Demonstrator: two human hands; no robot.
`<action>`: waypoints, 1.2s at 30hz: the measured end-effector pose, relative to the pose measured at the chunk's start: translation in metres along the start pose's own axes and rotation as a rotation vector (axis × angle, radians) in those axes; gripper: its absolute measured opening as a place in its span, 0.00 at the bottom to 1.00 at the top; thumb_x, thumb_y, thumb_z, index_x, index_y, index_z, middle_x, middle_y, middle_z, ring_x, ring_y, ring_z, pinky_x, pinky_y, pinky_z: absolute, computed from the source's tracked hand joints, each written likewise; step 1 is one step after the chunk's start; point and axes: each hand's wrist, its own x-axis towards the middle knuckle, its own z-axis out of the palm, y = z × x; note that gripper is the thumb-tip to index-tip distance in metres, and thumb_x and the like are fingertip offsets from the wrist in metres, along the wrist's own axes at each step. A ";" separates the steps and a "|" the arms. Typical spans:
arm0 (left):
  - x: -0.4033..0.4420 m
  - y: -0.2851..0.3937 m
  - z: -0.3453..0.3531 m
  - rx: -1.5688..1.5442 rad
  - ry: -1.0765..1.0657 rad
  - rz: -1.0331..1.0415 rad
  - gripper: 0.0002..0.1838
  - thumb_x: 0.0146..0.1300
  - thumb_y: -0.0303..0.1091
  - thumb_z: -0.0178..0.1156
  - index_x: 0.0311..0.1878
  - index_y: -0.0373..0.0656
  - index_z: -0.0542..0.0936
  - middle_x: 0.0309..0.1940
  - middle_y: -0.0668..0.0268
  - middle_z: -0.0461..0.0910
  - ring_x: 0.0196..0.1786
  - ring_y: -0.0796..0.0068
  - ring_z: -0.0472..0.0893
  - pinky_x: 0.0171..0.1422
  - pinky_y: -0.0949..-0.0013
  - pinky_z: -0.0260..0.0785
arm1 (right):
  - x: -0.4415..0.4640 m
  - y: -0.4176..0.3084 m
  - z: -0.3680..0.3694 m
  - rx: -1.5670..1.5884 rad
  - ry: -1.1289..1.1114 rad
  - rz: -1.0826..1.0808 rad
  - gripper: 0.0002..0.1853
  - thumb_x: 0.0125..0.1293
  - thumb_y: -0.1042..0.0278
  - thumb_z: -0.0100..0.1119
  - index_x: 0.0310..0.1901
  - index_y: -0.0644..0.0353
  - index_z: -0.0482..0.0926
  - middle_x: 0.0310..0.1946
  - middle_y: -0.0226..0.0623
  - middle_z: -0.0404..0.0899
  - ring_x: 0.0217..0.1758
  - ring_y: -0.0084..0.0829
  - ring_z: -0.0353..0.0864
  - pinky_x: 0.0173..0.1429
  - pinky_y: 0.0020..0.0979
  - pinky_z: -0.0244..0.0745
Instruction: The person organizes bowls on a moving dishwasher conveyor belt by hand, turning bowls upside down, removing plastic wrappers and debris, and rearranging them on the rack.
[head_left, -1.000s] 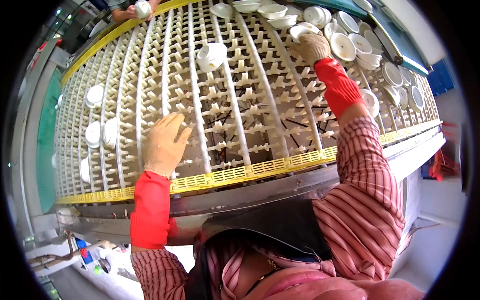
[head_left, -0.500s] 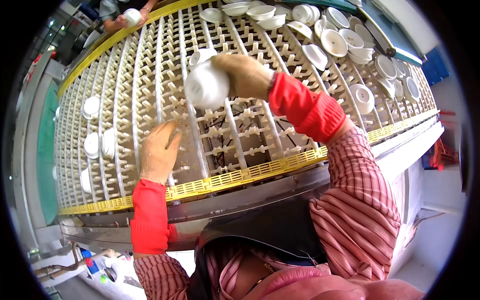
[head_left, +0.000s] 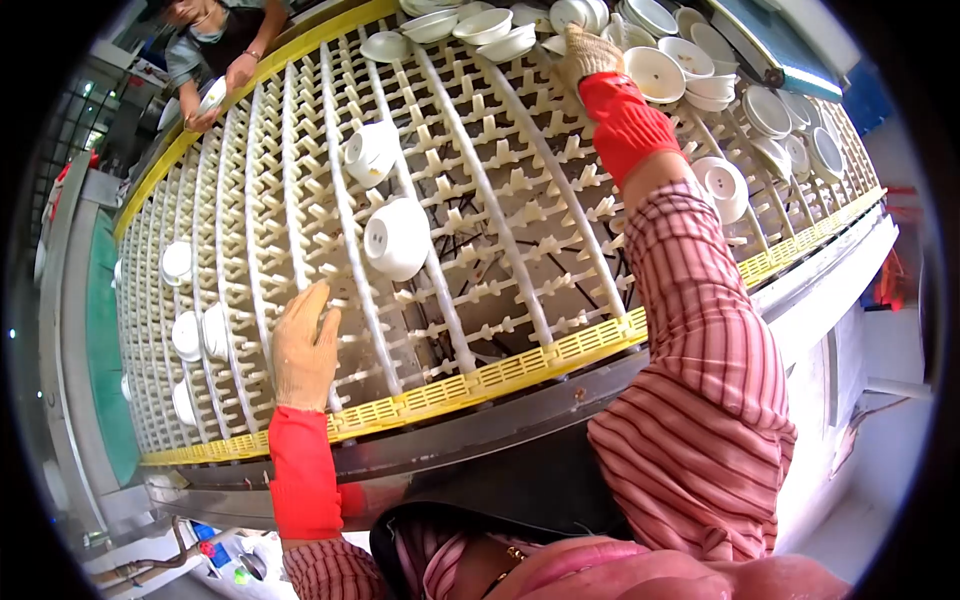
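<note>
My gloved left hand [head_left: 305, 347] rests on the pegged conveyor [head_left: 480, 345] near its yellow front edge, fingers apart and holding nothing. My gloved right hand [head_left: 590, 55] reaches to the far side, at the pile of white bowls. Its fingers are bent beside the bowls, and what they grip, if anything, is hidden. A white bowl [head_left: 397, 239] stands tilted among the pegs between my hands, with another white bowl [head_left: 371, 154] behind it. Next to my right hand lies an open bowl [head_left: 655, 75] with its inside showing.
Several bowls, among them one at the left [head_left: 186, 336], sit on the left part of the conveyor. A lone bowl [head_left: 721, 189] stands right of my right arm. Across the yellow rim, another person [head_left: 225, 50] holds a white bowl [head_left: 213, 95].
My right hand has let go of a white bowl at the middle of the conveyor and moved back to the far pile. The other person has leaned further into view.
</note>
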 end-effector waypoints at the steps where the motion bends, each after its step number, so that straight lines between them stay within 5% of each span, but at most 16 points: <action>1: -0.001 0.001 -0.001 0.010 -0.008 0.004 0.20 0.73 0.26 0.69 0.66 0.31 0.86 0.65 0.45 0.88 0.69 0.45 0.86 0.75 0.54 0.77 | 0.006 0.002 0.004 0.004 -0.007 0.012 0.24 0.75 0.57 0.73 0.66 0.58 0.82 0.53 0.45 0.90 0.53 0.41 0.91 0.58 0.41 0.89; 6: -0.004 0.007 -0.006 0.034 -0.015 0.009 0.20 0.75 0.24 0.66 0.67 0.29 0.85 0.67 0.44 0.87 0.71 0.46 0.85 0.78 0.56 0.75 | 0.027 0.015 0.005 0.165 0.052 0.077 0.26 0.73 0.57 0.74 0.67 0.58 0.81 0.54 0.47 0.90 0.54 0.44 0.91 0.57 0.43 0.88; 11: -0.001 0.007 -0.002 0.026 -0.035 -0.029 0.19 0.75 0.25 0.66 0.67 0.29 0.85 0.66 0.43 0.87 0.70 0.44 0.85 0.78 0.55 0.75 | 0.034 0.022 -0.020 0.807 0.196 0.107 0.27 0.72 0.57 0.74 0.68 0.58 0.81 0.56 0.50 0.90 0.55 0.47 0.91 0.56 0.45 0.87; 14: 0.002 0.007 0.001 0.037 -0.026 0.011 0.19 0.74 0.25 0.67 0.66 0.30 0.85 0.66 0.44 0.87 0.70 0.43 0.85 0.78 0.53 0.75 | 0.027 -0.033 -0.043 1.434 -0.017 0.058 0.29 0.71 0.57 0.75 0.69 0.59 0.80 0.56 0.51 0.90 0.56 0.49 0.91 0.55 0.46 0.87; 16: -0.003 0.001 0.002 0.035 -0.017 0.021 0.19 0.74 0.25 0.67 0.66 0.30 0.85 0.66 0.44 0.87 0.70 0.43 0.84 0.78 0.53 0.75 | 0.022 -0.077 -0.055 1.770 -0.348 -0.138 0.21 0.74 0.54 0.72 0.60 0.59 0.84 0.53 0.49 0.92 0.53 0.44 0.92 0.53 0.44 0.86; 18: -0.002 -0.001 -0.002 0.024 -0.026 0.049 0.20 0.74 0.25 0.66 0.67 0.31 0.85 0.66 0.44 0.87 0.71 0.44 0.84 0.78 0.54 0.75 | 0.011 -0.066 -0.065 1.038 0.416 -0.349 0.22 0.70 0.50 0.75 0.55 0.58 0.86 0.51 0.49 0.92 0.50 0.46 0.92 0.53 0.47 0.84; 19: -0.003 -0.001 -0.003 0.019 -0.026 0.050 0.20 0.74 0.25 0.66 0.67 0.31 0.85 0.66 0.44 0.87 0.71 0.44 0.85 0.78 0.54 0.75 | -0.005 -0.061 -0.095 0.361 0.217 0.068 0.24 0.64 0.47 0.78 0.53 0.56 0.87 0.52 0.50 0.92 0.49 0.48 0.91 0.55 0.51 0.82; 20: -0.005 -0.003 -0.004 0.010 -0.028 0.046 0.20 0.74 0.25 0.66 0.67 0.31 0.85 0.67 0.44 0.87 0.71 0.44 0.85 0.78 0.54 0.75 | -0.010 -0.048 -0.073 0.142 0.499 0.081 0.25 0.60 0.43 0.78 0.50 0.54 0.89 0.45 0.49 0.92 0.45 0.50 0.91 0.60 0.54 0.81; 21: -0.004 -0.001 -0.005 -0.003 -0.039 0.013 0.20 0.74 0.24 0.66 0.66 0.30 0.85 0.66 0.44 0.87 0.71 0.44 0.85 0.78 0.55 0.75 | -0.011 -0.019 -0.052 0.042 0.621 -0.175 0.22 0.62 0.46 0.74 0.48 0.53 0.89 0.39 0.46 0.92 0.43 0.49 0.92 0.57 0.56 0.82; 25: -0.004 -0.005 -0.003 -0.030 -0.027 0.005 0.20 0.73 0.22 0.66 0.67 0.30 0.85 0.66 0.44 0.87 0.71 0.44 0.85 0.79 0.55 0.75 | -0.004 0.046 -0.014 -0.056 0.126 0.024 0.24 0.63 0.42 0.73 0.50 0.53 0.90 0.43 0.47 0.92 0.47 0.49 0.93 0.58 0.54 0.83; 36: -0.010 0.001 -0.008 0.014 -0.033 -0.023 0.20 0.73 0.22 0.66 0.66 0.29 0.84 0.67 0.43 0.86 0.72 0.43 0.83 0.80 0.55 0.73 | 0.022 0.070 -0.010 -0.060 0.014 0.227 0.32 0.68 0.32 0.69 0.55 0.55 0.94 0.53 0.49 0.94 0.57 0.48 0.94 0.61 0.48 0.86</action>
